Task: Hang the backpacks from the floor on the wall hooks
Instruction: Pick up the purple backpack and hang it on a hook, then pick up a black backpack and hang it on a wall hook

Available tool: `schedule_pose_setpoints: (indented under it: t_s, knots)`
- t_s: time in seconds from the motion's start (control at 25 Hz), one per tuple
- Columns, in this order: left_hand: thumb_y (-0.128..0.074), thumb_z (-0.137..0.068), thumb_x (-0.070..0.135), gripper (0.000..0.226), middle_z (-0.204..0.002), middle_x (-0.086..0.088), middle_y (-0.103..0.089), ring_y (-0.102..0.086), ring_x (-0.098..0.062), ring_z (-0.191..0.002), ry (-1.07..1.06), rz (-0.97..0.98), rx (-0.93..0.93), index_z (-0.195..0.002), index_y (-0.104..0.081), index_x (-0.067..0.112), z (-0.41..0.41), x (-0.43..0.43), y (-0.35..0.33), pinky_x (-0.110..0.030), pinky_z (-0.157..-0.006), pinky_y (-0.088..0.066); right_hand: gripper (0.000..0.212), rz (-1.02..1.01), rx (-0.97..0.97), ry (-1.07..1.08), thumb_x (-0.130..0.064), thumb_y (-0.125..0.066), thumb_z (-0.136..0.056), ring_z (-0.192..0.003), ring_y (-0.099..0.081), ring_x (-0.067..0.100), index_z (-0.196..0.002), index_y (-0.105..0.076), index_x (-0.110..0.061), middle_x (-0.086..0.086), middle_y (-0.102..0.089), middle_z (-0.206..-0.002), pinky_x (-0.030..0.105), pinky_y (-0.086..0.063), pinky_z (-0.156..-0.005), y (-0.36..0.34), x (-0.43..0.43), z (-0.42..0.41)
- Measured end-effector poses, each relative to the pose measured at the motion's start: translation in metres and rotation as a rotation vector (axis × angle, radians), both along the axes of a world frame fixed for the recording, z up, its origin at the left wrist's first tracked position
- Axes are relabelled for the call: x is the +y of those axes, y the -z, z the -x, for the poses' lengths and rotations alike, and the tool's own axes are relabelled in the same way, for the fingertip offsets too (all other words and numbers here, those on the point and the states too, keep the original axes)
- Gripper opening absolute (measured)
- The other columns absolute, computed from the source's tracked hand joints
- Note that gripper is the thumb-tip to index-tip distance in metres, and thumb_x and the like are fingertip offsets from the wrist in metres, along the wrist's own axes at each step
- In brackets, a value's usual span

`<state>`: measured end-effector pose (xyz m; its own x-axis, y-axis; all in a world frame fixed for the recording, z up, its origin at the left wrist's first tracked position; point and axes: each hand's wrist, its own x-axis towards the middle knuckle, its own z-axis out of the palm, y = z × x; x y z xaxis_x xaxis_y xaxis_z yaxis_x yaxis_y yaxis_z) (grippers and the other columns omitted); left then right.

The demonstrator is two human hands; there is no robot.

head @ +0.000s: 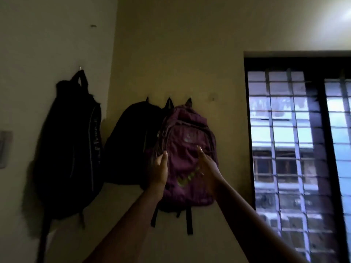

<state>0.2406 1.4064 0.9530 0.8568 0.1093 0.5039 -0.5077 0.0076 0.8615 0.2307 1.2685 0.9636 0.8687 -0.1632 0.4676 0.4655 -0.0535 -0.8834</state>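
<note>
A maroon backpack [187, 133] with a green logo hangs by its top loop from a wall hook [189, 98] on the yellowish wall. My left hand [158, 168] is in front of its left side and my right hand [206, 168] in front of its lower middle, fingers apart, neither gripping it. A black backpack [131, 141] hangs just left of it, partly covered by the maroon one, and a loop between them sits on another hook [168, 100]. A third black backpack [70, 147] hangs from a hook [80, 68] on the left wall.
A dark-framed window [296, 149] with a metal grille fills the right side. The two walls meet in a corner between the left and middle backpacks. A grey switch plate [4, 149] is at the far left edge. The floor is out of view.
</note>
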Motion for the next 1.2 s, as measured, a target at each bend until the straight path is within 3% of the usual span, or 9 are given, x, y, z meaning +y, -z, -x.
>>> schedule_pose_setpoints:
  t_s: [0.2,0.32,0.48,0.68,0.92,1.2]
  knots:
    - [-0.032,-0.096,0.045,0.055,-0.149,-0.011,-0.04,-0.037,-0.026,-0.136,-0.007,-0.016,0.179,-0.141,-0.037,0.014,0.115,0.011,0.101,-0.038,-0.111,-0.029,0.06,-0.045,0.16,-0.071,-0.052,-0.041,-0.092,-0.132,-0.043,0.024,-0.139,-0.041,-0.014,0.008,-0.046,-0.144,0.034,-0.033,-0.102,0.088,0.02,0.13]
    - [-0.033,-0.094,0.048,0.056,-0.148,-0.008,-0.041,-0.039,-0.026,-0.135,0.048,-0.034,0.297,-0.141,-0.037,0.018,0.18,0.017,0.157,-0.038,-0.107,-0.031,0.061,-0.118,0.267,0.008,-0.043,-0.039,-0.095,-0.137,-0.035,0.035,-0.137,-0.039,0.001,0.021,-0.038,-0.148,0.046,-0.028,-0.113,0.139,0.033,0.205]
    - [-0.035,-0.095,0.046,0.054,-0.148,-0.006,-0.041,-0.039,-0.023,-0.136,0.186,-0.053,0.388,-0.141,-0.039,0.018,0.276,0.02,0.231,-0.037,-0.108,-0.03,0.059,-0.19,0.401,0.139,-0.049,-0.04,-0.093,-0.139,-0.034,0.024,-0.141,-0.038,-0.016,0.009,-0.037,-0.15,0.042,-0.026,-0.114,0.225,0.041,0.305]
    - [-0.042,-0.095,0.034,0.047,-0.143,-0.011,-0.047,-0.044,-0.025,-0.131,0.361,-0.05,0.552,-0.135,-0.046,0.009,0.383,0.007,0.317,-0.031,-0.106,-0.033,0.053,-0.327,0.523,0.372,-0.041,-0.039,-0.096,-0.138,-0.036,0.023,-0.14,-0.04,-0.011,0.01,-0.041,-0.148,0.036,-0.026,-0.113,0.305,0.029,0.452]
    - [-0.039,-0.097,0.033,0.046,-0.147,-0.006,-0.043,-0.04,-0.021,-0.135,0.649,-0.145,0.62,-0.138,-0.042,0.015,0.499,-0.057,0.352,-0.036,-0.116,-0.026,0.058,-0.517,0.598,0.642,-0.049,-0.044,-0.092,-0.138,-0.035,0.023,-0.139,-0.04,-0.016,0.006,-0.039,-0.149,0.043,-0.026,-0.116,0.351,-0.017,0.606]
    - [-0.039,-0.095,0.04,0.049,-0.149,-0.002,-0.04,-0.034,-0.02,-0.138,1.013,-0.369,0.673,-0.138,-0.043,0.017,0.638,-0.187,0.376,-0.037,-0.115,-0.022,0.06,-0.702,0.589,0.993,-0.055,-0.043,-0.09,-0.139,-0.033,0.022,-0.138,-0.04,-0.019,0.004,-0.036,-0.151,0.043,-0.025,-0.116,0.388,-0.107,0.758]
